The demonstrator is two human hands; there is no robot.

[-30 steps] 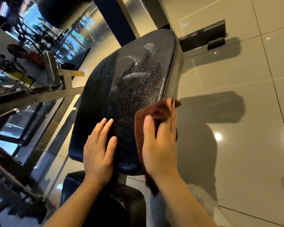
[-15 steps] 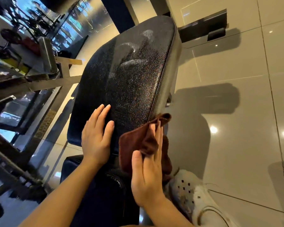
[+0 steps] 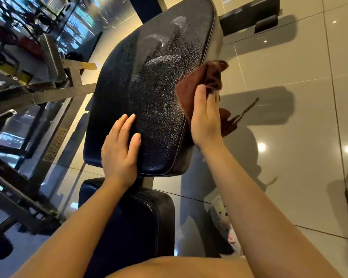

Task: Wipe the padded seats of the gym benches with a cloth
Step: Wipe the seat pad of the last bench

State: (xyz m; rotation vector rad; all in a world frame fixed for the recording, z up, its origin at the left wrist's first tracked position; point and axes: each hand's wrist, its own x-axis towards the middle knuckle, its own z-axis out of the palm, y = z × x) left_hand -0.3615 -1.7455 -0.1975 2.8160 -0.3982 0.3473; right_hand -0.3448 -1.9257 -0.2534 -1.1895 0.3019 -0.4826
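A long black padded bench back point(image 3: 153, 93) runs away from me, with damp wipe streaks near its far end. Below it sits a smaller black seat pad point(image 3: 133, 221). My left hand point(image 3: 120, 151) lies flat with straight fingers on the near left part of the long pad. My right hand point(image 3: 206, 119) presses a brown cloth point(image 3: 201, 83) against the pad's right side edge, fingers straight over the cloth. Part of the cloth hangs down below the hand, off the edge.
A metal rack frame point(image 3: 54, 91) with weight plates point(image 3: 2, 35) stands close on the left. Glossy grey floor tiles point(image 3: 289, 137) spread to the right. A white shoe point(image 3: 221, 219) shows under my right forearm. A dark bench foot point(image 3: 249, 15) lies at the far end.
My right hand slid the cloth down to the pad's near end, then back up along the right edge. The left hand stayed flat on the pad.
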